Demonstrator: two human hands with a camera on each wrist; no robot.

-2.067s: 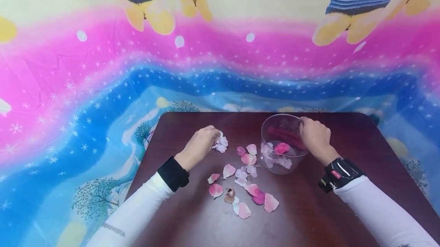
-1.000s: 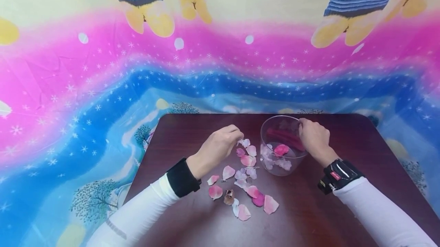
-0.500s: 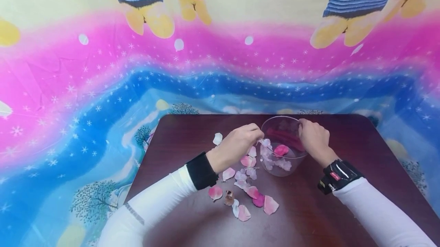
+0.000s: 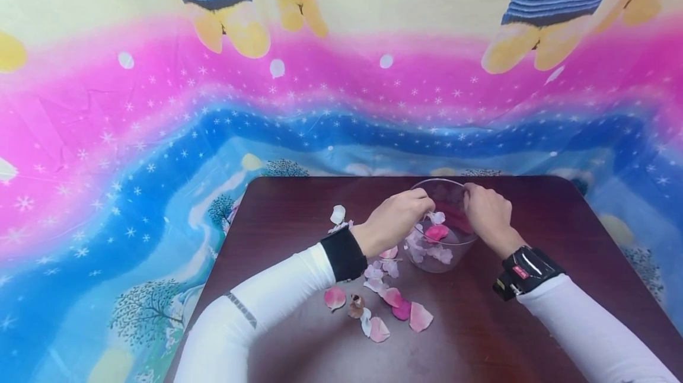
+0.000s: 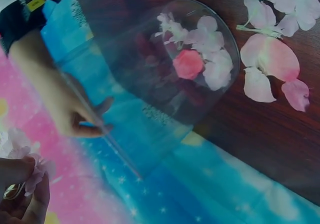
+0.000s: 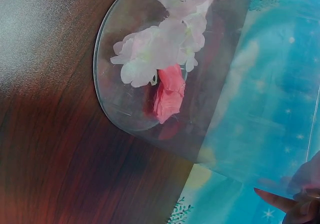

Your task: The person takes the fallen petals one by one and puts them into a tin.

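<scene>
Left hand (image 4: 396,217): I see the forearm come in from 7 o'clock and point toward 2, back of the hand up; the left wrist view shows thumb and finger clamped on a pale blossom (image 5: 32,176)
Blossom: over the mouth of the clear bowl (image 4: 453,244), near the middle of its rim as my head view has it
Right hand (image 4: 487,212): forearm in from 4 o'clock, pointing toward 10; I see fingers clamped on the bowl's rim at its 2 o'clock
Red label (image 4: 520,271): on the black device (image 4: 533,270) at the right wrist; its pale marks are too small for me to read
Yellow tag (image 5: 36,3): on that same wrist; I cannot make out its print
Bowl: on the dark table (image 4: 299,205), a pink flower (image 4: 436,233) and pale sprigs (image 4: 415,246) inside
Petals (image 4: 421,316): loose on the table, mostly 6 to 8 o'clock of the bowl; a white one (image 4: 338,214) at 9
Left wrist: black band (image 4: 344,252) over a white sleeve (image 4: 288,279)
</scene>
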